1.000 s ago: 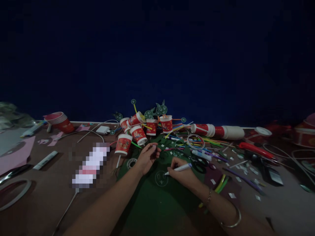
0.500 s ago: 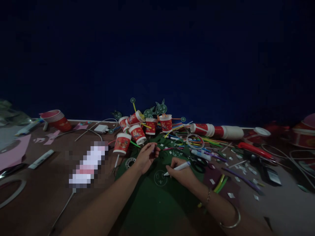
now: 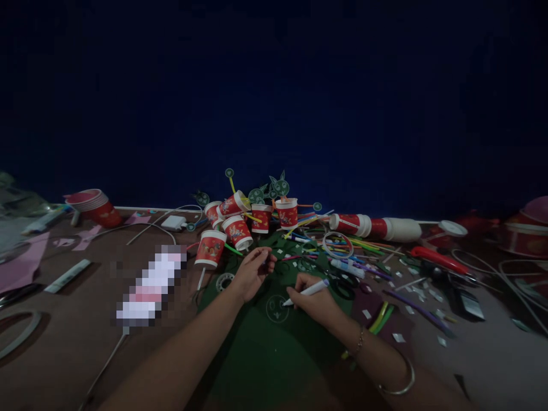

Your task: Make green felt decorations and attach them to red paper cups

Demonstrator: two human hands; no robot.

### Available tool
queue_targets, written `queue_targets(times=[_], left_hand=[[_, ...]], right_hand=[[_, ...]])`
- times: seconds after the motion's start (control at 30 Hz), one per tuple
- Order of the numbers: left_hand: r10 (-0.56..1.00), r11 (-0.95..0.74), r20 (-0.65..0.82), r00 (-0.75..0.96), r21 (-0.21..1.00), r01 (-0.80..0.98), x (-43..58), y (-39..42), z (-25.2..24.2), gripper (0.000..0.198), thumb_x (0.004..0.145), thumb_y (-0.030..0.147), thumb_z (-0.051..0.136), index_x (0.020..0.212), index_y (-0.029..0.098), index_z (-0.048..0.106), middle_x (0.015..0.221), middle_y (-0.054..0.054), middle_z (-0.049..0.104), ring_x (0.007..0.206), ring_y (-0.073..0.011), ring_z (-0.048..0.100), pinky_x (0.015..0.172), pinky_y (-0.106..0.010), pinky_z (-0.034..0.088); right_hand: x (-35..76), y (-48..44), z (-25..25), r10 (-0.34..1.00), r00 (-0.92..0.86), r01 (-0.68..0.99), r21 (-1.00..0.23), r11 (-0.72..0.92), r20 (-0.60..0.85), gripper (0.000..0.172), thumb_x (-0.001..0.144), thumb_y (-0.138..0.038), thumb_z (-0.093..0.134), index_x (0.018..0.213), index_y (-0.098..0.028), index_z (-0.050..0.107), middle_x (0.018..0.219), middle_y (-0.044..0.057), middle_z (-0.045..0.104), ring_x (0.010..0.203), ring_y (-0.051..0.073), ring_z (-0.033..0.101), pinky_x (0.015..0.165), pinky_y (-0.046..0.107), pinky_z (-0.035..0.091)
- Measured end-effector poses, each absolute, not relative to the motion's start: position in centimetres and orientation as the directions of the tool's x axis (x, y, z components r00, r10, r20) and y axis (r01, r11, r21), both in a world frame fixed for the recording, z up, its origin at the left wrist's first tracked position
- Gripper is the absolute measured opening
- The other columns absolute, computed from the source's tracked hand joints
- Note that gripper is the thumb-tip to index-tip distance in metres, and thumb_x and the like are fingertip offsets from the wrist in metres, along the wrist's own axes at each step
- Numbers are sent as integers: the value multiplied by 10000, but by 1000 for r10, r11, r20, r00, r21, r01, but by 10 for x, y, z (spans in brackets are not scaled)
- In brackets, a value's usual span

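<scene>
While gripping the marker (image 3: 311, 288) in the right hand (image 3: 315, 303) at the drawn face (image 3: 276, 313), holds the left hand (image 3: 252, 275) curled beyond it, but cannot tell if empty.

Along the brown table's (image 3: 64, 359) far edge, from left to right, are a tilted stack of red paper cups (image 3: 105, 213), a white boxy charger (image 3: 173, 222), and a sideways row of red-and-white paper cups (image 3: 378, 228).

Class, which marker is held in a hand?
The white marker in the right hand: its tip is at the drawn circle, while the bluish marker beyond lies unheld.
</scene>
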State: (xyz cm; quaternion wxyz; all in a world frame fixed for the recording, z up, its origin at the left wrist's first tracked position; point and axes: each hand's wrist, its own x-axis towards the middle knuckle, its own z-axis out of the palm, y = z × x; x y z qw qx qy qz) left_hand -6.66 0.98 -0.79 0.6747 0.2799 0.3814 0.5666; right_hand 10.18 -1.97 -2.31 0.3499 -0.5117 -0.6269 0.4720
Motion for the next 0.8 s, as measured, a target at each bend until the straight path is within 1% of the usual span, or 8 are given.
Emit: queue_targets(times=[0.17,0.47,0.63,0.8], left_hand=[[977,204,-200,68,812,-547,-66,9,-6,201,691,240,703,837,139,608,683,-25,636,564,-73,551,533,-167,432],[979,197,-191,67,813,-547,-66,10,-7,198,688,237,705,835,140,613,687,-26,639,566,-73,553,538,-170,433],[979,196,-192,63,817,-542,-66,10,-8,188,696,235,698,835,140,613,688,-26,637,568,-74,552,539,-170,433],[980,194,-182,77,817,-543,-66,10,-8,190,696,240,699,836,145,612,692,-23,634,570,-73,550,539,-167,429]], right_hand=[[101,-20,-21,969,-239,301,-954,9,-66,231,674,-265,586,534,-209,411,397,-49,518,377,97,469,384,182,314],[101,-20,-22,965,-256,309,-950,29,-54,229,683,-267,589,539,-205,421,412,-46,535,381,90,463,383,177,307],[101,-21,-20,967,-252,338,-939,59,-30,231,678,-277,593,538,-207,423,423,-37,544,416,110,507,397,185,332],[101,-22,-17,969,-243,348,-936,47,-41,225,672,-284,591,538,-205,428,424,-45,518,411,106,495,393,185,322]])
